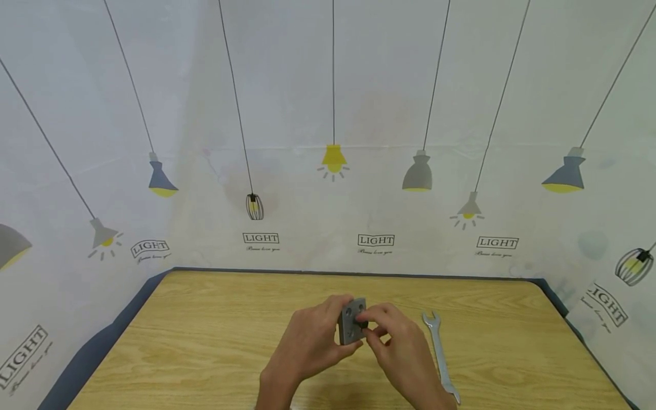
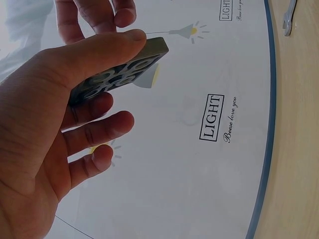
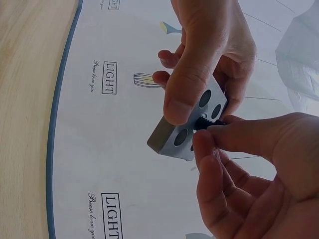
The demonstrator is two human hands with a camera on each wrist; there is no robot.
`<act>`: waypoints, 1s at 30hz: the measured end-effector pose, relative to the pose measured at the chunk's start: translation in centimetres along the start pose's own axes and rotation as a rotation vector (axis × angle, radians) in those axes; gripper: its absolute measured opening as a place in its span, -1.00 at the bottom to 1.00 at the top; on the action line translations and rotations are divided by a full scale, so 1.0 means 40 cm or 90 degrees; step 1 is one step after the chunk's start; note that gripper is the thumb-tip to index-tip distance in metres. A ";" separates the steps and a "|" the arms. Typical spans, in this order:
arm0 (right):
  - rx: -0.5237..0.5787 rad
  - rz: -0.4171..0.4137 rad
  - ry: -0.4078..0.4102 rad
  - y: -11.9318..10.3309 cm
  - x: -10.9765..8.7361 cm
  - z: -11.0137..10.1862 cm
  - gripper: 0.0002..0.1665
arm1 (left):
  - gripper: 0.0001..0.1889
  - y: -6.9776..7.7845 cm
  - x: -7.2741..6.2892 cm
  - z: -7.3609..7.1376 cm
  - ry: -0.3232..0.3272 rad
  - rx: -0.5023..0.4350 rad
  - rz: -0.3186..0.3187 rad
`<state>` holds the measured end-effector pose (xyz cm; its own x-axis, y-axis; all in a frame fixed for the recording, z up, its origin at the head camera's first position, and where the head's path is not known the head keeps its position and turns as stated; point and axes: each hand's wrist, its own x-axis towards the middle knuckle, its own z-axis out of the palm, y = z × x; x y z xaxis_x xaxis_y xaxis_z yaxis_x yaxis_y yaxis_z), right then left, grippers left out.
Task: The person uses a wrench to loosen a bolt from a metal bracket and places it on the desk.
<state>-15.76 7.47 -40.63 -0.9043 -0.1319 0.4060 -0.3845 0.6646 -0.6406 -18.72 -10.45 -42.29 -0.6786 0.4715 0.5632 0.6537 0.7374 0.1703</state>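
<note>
A grey metal block [image 1: 347, 329] with several round holes is held up over the table, gripped at its edges between the thumb and fingers of my left hand [image 1: 310, 339]. Thumb and fingertips of my right hand [image 1: 400, 341] pinch a black threaded bolt [image 3: 203, 122] at the middle of the block's face. In the right wrist view the bolt's thread shows between the fingertips and the block, its tip right at a hole; the head is covered by the fingers. The left wrist view shows the block [image 2: 158, 46] from its other side, with more holes.
An open-ended wrench [image 1: 439, 356] lies on the wooden table [image 1: 205, 341], just right of my right hand. Behind the table hangs a pale sheet [image 1: 307, 102] printed with lamps. A dark blue border [image 1: 302, 272] runs along the table's far edge.
</note>
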 end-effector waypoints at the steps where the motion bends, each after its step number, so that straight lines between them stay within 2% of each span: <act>1: -0.001 0.000 0.000 0.000 0.000 0.000 -0.64 | -0.31 0.000 0.000 0.000 -0.002 -0.001 -0.001; 10: 0.000 -0.016 0.017 0.003 -0.003 0.002 -0.62 | -0.30 0.001 0.001 0.000 -0.006 -0.005 0.001; 14: 0.001 -0.019 0.020 0.003 -0.004 0.000 -0.54 | -0.30 0.001 0.000 -0.003 -0.009 -0.018 -0.002; 20: 0.038 0.048 -0.008 0.000 -0.002 -0.008 -0.30 | -0.30 0.000 -0.001 -0.005 -0.018 -0.018 -0.009; 25: 0.042 0.091 -0.032 0.000 0.001 -0.010 -0.46 | -0.32 0.000 -0.001 -0.005 -0.020 -0.013 -0.010; 30: 0.041 0.104 -0.043 -0.001 0.002 -0.008 -0.60 | -0.32 -0.001 -0.001 -0.006 -0.016 -0.008 -0.009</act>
<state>-15.77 7.66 -40.36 -0.9652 -0.0772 0.2498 -0.2409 0.6336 -0.7352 -18.65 -10.61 -42.14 -0.6955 0.4732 0.5407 0.6483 0.7378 0.1882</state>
